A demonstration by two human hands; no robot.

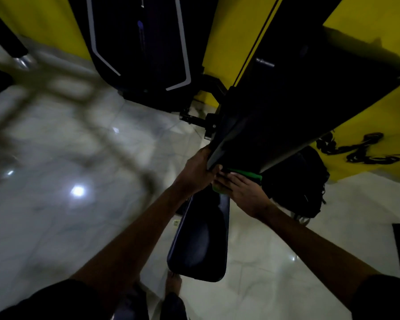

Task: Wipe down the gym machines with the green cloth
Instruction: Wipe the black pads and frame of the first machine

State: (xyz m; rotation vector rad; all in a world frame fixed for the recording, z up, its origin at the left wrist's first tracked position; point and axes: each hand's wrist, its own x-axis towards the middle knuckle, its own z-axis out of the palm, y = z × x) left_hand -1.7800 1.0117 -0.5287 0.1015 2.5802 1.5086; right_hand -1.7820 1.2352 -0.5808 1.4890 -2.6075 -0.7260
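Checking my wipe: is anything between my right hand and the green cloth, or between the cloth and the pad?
Nothing visible. The right hand lies on the green cloth, pressed against the back pad at its lower end; the left hand grips the pad's edge.

Black short sleeves (pixel 44 301) cover both upper arms (forearms (pixel 134 229) bare), above dark trousers (pixel 134 303).
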